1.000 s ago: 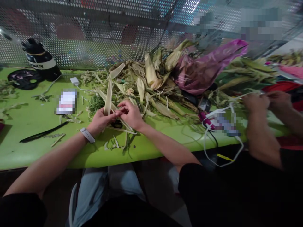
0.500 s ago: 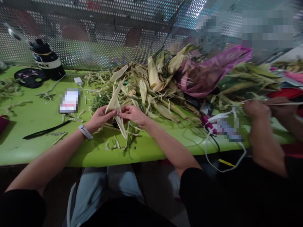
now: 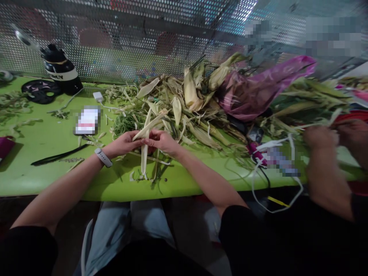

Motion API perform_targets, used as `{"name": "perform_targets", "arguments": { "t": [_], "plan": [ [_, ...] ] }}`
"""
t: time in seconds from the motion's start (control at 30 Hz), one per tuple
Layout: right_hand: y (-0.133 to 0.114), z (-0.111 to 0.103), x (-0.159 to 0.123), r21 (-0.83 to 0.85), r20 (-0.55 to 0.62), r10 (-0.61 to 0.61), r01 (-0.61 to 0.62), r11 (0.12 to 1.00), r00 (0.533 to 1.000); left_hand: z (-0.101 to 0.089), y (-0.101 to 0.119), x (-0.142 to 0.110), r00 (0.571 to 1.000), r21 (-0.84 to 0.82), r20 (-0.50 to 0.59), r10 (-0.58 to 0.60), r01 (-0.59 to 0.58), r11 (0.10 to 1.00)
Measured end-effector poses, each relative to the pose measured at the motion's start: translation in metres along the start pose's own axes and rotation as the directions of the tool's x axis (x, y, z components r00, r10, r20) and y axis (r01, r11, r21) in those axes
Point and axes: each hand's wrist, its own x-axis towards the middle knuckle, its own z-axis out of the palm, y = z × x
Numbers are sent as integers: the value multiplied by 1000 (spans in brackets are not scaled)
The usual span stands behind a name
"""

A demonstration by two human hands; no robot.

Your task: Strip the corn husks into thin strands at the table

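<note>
Pale corn husk strips (image 3: 149,126) cross between my hands, one slanting up to the right and one hanging down toward the table edge. My left hand (image 3: 125,143), below a white wristband, pinches them from the left. From the other side my right hand (image 3: 163,142) grips the same husk, thumb on top and fingertips close to the left ones. Behind both hands lies a heap of dried corn husks (image 3: 198,130), with a bundle of thin green strands (image 3: 125,124) at its left. What sits beneath my fingers is partly hidden.
A co-worker's hands (image 3: 322,138) hold a strip at the right. Around the green table (image 3: 109,188) are a phone (image 3: 87,120), a black strap (image 3: 59,155), a black bottle (image 3: 61,71), a dark mask (image 3: 41,91), a purple plastic bag (image 3: 244,94) and a white cable (image 3: 255,191).
The broad upright husk between my hands has turned and now lies folded as crossed strips, one leaning right. My hands stay together. The whole view has shifted slightly.
</note>
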Motion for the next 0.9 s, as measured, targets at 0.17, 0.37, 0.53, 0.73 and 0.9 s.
{"name": "perform_targets", "arguments": {
  "t": [0.17,0.37,0.53,0.73,0.9],
  "plan": [
    [-3,0,-2,44,46,-5,3,999,999,-2,-5,0,999,-6,47,5,-5,1000],
    [-10,-7,-7,6,117,20,-21,1000,993,-3,-1,-2,995,25,101,26,-29,999],
    [-5,0,-5,-202,55,60,-48,978,997,2,0,-4,994,128,93,54,-66,990],
    [2,2,0,-140,42,64,-58,989,997,1,-5,-1,996,112,72,52,-59,992],
    [0,-8,-1,-20,156,61,-58,998,986,-4,-3,0,992,-24,121,-43,47,999]
  ]
}}
